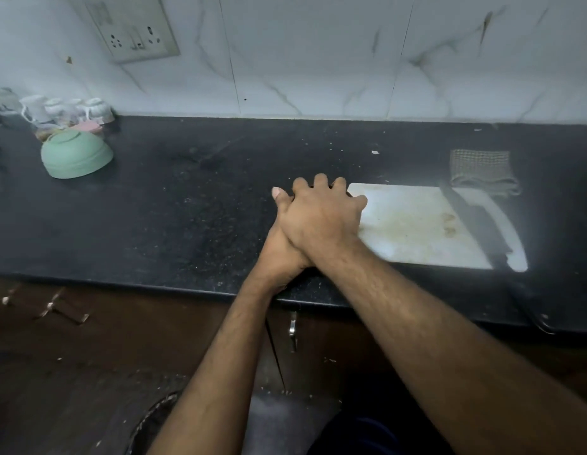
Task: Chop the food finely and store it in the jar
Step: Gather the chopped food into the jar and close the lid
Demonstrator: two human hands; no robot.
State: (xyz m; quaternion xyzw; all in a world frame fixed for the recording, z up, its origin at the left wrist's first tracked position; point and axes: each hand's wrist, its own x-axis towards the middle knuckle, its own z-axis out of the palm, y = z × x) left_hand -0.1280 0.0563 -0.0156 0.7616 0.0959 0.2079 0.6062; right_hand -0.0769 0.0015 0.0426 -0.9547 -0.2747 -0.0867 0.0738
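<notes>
My right hand [321,215] lies on top of my left hand [280,244] on the black counter, just left of a white chopping board [413,231]. The right fingers bend down over the left hand, and their tips are hidden. Only the left thumb and wrist show beneath it; I cannot tell whether anything sits between the two hands. A knife [479,228] with a dark handle lies along the board's right side. The board carries yellowish stains. No food and no jar are in view.
An upturned green bowl [76,154] sits at the back left, with several small cups [65,110] behind it. A folded mesh cloth [482,172] lies behind the board. The black counter [187,208] ends in a front edge above brown cabinet doors.
</notes>
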